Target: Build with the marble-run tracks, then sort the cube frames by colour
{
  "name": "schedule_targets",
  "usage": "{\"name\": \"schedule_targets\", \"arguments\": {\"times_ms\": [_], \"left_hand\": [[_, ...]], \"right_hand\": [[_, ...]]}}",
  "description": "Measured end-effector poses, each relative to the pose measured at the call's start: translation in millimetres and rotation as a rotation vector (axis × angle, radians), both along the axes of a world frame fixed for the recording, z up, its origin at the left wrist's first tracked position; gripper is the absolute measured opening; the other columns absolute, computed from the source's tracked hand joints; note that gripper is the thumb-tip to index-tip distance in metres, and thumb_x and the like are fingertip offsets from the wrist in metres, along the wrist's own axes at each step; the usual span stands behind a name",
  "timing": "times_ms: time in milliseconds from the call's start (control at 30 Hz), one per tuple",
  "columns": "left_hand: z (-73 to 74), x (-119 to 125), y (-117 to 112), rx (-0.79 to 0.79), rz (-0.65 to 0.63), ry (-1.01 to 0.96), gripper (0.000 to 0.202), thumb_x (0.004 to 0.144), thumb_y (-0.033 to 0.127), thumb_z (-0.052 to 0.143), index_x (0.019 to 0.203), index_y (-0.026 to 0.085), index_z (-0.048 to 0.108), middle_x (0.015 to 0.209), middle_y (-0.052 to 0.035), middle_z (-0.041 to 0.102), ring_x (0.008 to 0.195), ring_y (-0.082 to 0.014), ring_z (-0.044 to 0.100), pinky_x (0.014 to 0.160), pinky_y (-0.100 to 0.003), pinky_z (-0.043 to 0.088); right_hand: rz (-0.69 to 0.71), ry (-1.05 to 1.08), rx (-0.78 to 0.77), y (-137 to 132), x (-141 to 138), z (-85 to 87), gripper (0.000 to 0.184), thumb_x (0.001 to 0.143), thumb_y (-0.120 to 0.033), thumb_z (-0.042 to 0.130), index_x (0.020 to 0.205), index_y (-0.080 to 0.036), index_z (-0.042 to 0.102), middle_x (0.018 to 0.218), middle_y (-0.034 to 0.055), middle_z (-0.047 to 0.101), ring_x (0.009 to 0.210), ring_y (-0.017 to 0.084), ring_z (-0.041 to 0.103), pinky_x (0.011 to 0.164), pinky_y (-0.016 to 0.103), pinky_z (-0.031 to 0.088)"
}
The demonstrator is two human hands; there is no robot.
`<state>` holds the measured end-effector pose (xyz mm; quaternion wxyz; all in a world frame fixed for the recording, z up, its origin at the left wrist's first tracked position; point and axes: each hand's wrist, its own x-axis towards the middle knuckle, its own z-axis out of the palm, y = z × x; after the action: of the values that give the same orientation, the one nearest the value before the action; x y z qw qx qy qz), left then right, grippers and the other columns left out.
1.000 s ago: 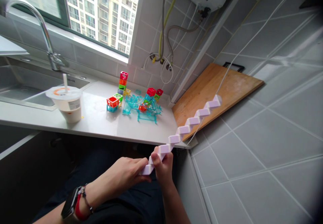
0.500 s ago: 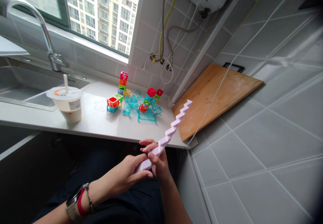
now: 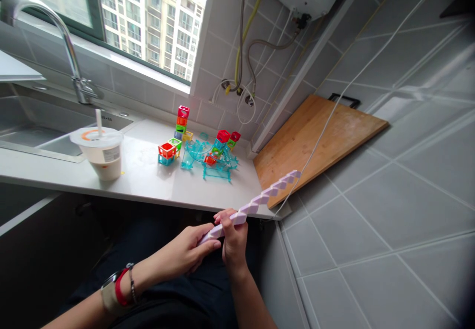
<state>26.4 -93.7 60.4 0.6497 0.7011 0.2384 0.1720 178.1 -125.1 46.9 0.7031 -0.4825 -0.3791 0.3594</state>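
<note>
A long lilac snake puzzle, made of wedge segments in a toothed zigzag, slants up to the right in front of the counter edge. My left hand is closed round its lower end, thumb along the near side. Further up the snake puzzle, my right hand wraps its fingers and thumb over the segments. The far tip points toward the wooden board, past the counter's corner. Some of the lower segments are hidden by my fingers.
On the white counter stand colourful toy cubes, a teal plastic toy frame and a lidded cup with a straw. A wooden board leans at the right wall, a white cable across it. The sink lies left.
The snake puzzle's far end has swung down and to the right, so it slants less steeply. My right hand has turned and closed more tightly round it. My left hand still holds the lower end.
</note>
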Motion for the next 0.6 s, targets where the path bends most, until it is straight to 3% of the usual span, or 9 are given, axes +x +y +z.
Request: {"name": "schedule_targets", "arguments": {"times_ms": [200, 400, 500, 600], "left_hand": [[-5.8, 3, -2, 0.083, 0.131, 0.052, 0.038, 0.102, 0.056, 0.053, 0.101, 0.018, 0.059, 0.059, 0.0081, 0.047, 0.048, -0.0103, 0.042, 0.047, -0.022, 0.032], [-18.5, 2, 2, 0.261, 0.205, 0.066, 0.032, 0.104, 0.047, 0.05, 0.1, 0.018, 0.063, 0.077, 0.0011, 0.062, 0.067, -0.0146, 0.053, 0.063, -0.024, 0.04], [-18.2, 1, 3, 0.282, 0.208, 0.068, 0.032, 0.103, 0.047, 0.049, 0.094, 0.018, 0.06, 0.08, 0.0003, 0.063, 0.072, -0.0156, 0.053, 0.066, -0.025, 0.041], [-9.3, -1, 4, 0.246, 0.147, 0.051, 0.033, 0.102, 0.048, 0.051, 0.094, 0.018, 0.06, 0.08, 0.001, 0.06, 0.071, -0.0145, 0.049, 0.064, -0.024, 0.038]], "right_hand": [[-0.091, -0.195, -0.031, -7, -7, 11.0, 0.034, 0.09, -0.045, 0.076, 0.075, -0.02, 0.06, 0.064, -0.0029, 0.055, 0.06, 0.014, 0.051, 0.062, 0.029, 0.045], [-0.204, -0.462, 0.093, -12, -12, -1.2, 0.028, 0.091, -0.039, 0.076, 0.081, -0.02, 0.058, 0.081, 0.0006, 0.059, 0.074, 0.018, 0.06, 0.073, 0.033, 0.052], [-0.161, -0.558, 0.173, -13, -8, -3.7, 0.022, 0.095, -0.039, 0.071, 0.085, -0.021, 0.06, 0.087, 0.0027, 0.06, 0.082, 0.02, 0.062, 0.078, 0.037, 0.053], [0.002, -0.649, 0.252, -14, 3, 6.4, 0.022, 0.093, -0.044, 0.068, 0.092, -0.022, 0.065, 0.09, 0.0041, 0.063, 0.082, 0.021, 0.064, 0.074, 0.037, 0.054]]}}
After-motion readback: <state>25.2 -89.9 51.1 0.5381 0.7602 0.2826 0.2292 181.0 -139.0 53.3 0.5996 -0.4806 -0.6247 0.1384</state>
